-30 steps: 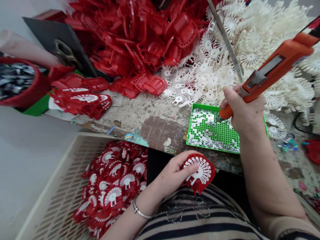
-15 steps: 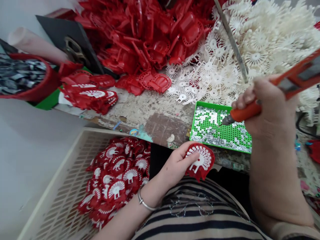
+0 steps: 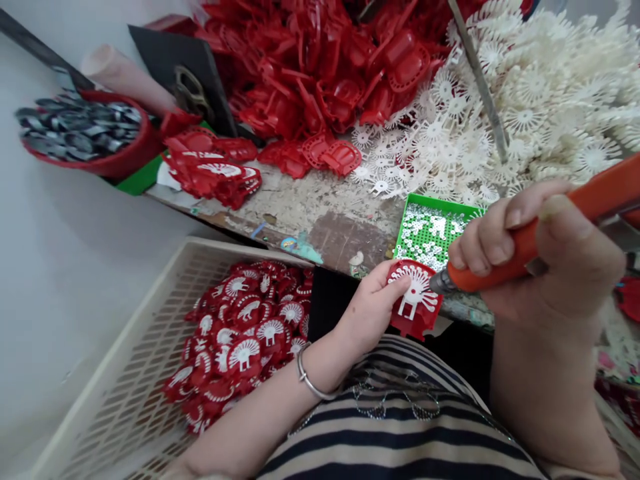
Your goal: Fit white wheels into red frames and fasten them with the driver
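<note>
My left hand [image 3: 373,303] grips a red plastic part [image 3: 429,316] by its left side, thumb on top. A white fan-shaped piece [image 3: 415,293] with a small centre hole lies on that part. My right hand [image 3: 540,247] is wrapped round an orange power screwdriver [image 3: 525,252], which is tilted down to the left. Its grey tip is at the right side of the white piece; whether it touches I cannot tell. Just behind, partly hidden by my right hand, sits a green perforated tray [image 3: 407,227] holding many small metal washers.
Red parts [image 3: 320,73] and white fan pieces [image 3: 540,93] are heaped at the back of the worn bench [image 3: 345,233]. A cream crate [image 3: 120,333] of joined parts [image 3: 245,353] stands below left. A red tub [image 3: 145,137] holds dark metallic pieces. A metal rod [image 3: 483,80] slants over the white heap.
The screwdriver in my right hand has moved from above the washer tray down to the red part. The camera view has shifted, so the bench things appear farther right.
</note>
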Tool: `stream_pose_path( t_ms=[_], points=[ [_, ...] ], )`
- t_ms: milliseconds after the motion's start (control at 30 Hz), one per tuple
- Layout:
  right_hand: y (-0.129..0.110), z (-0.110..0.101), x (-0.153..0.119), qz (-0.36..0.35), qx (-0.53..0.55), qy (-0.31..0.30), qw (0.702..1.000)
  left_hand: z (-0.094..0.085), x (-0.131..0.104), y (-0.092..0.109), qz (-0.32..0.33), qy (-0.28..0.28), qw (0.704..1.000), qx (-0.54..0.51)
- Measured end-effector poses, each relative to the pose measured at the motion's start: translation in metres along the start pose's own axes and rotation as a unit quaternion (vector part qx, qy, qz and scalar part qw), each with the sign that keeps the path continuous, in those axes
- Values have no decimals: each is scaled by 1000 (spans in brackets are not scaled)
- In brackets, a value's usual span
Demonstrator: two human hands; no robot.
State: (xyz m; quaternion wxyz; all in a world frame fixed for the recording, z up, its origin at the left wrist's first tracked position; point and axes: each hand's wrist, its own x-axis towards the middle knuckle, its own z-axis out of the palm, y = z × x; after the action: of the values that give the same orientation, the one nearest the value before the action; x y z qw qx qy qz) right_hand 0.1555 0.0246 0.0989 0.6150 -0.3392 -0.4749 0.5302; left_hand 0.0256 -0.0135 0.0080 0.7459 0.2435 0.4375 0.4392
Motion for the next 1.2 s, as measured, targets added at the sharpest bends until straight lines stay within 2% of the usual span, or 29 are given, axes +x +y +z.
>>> stream_pose_path(
  t_ms=[100,300,467,1000,1200],
  points=[
    [1,5,-2,-11,-5,-5,1000,1,-4,0,6,1,1000,-4],
    [3,12,-6,-3,-12,30,999,0,-10,0,5,-3,1000,-17],
    [3,15,-9,-2,-13,7,1000,0,-12,0,-7,8,999,-34],
    [4,25,-11,-1,-36,31,999,-3,-12,-1,-21,5,998,-61],
    [5,26,-13,20,-42,24,999,-3,-13,0,-25,4,997,-67]
  ],
)
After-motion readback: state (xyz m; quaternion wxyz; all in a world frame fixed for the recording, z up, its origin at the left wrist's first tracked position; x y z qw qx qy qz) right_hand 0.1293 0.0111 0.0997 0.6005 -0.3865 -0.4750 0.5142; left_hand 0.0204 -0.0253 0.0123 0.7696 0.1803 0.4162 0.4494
